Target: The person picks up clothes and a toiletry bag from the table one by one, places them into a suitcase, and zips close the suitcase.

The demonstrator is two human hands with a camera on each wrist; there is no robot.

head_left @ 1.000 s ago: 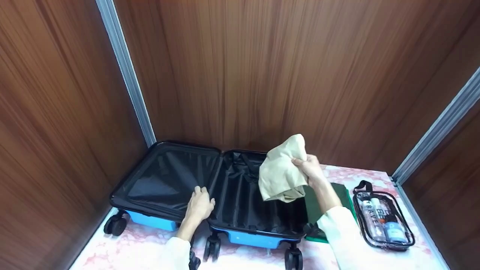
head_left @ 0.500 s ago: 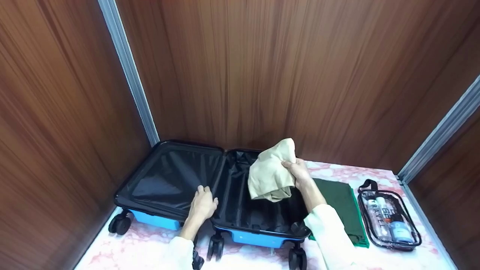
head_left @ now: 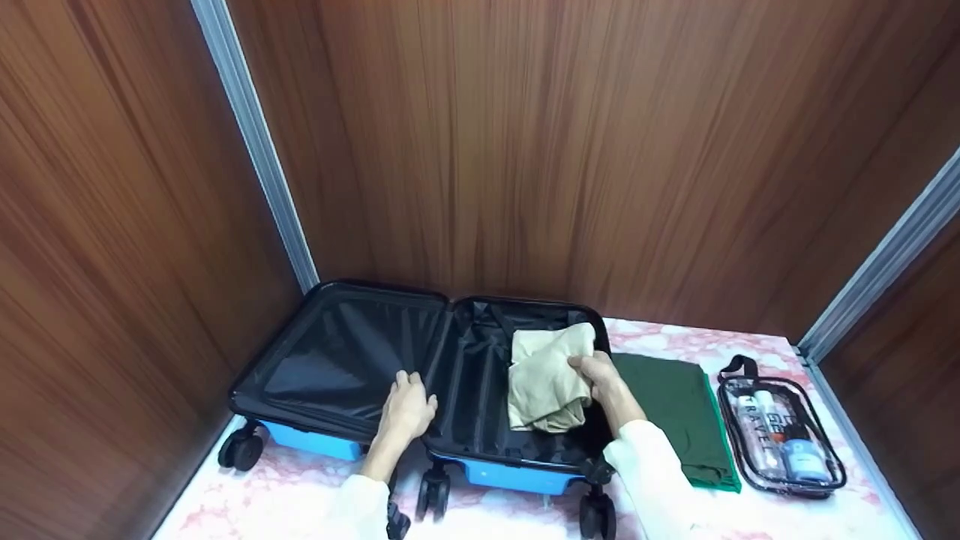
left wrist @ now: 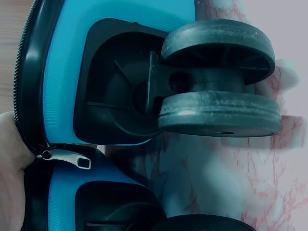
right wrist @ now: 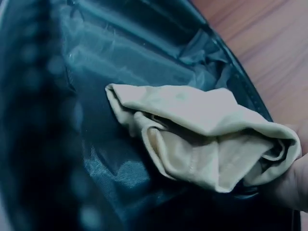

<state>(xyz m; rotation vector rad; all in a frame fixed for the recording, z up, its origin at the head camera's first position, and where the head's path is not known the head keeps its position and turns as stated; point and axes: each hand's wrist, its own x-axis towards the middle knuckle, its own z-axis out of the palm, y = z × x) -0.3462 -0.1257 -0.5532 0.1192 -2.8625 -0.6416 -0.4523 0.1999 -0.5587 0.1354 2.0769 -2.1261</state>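
A folded beige cloth (head_left: 551,379) is down inside the right half of an open blue suitcase (head_left: 517,477) with black lining. My right hand (head_left: 606,382) pinches the cloth's right edge between thumb and fingers. In the right wrist view the cloth (right wrist: 192,130) shows its loose folds against the shiny lining, and part of the hand (right wrist: 288,187) appears at the right. My left hand (head_left: 407,409) rests with relaxed fingers on the suitcase near its middle seam. The left wrist view catches a bit of that hand (left wrist: 12,168) beside a silver zipper pull (left wrist: 67,158).
A folded dark green cloth (head_left: 667,412) lies right of the suitcase. Beyond it sits a clear travel pouch (head_left: 780,435) containing bottles and a blue-labelled jar. Black wheels (head_left: 598,514) project from the suitcase's front. Wood-grain walls (head_left: 525,150) enclose the marbled surface (head_left: 285,499).
My right hand has carried the beige cloth leftward and lowered it into the suitcase's right half. The left hand stays at the middle seam.
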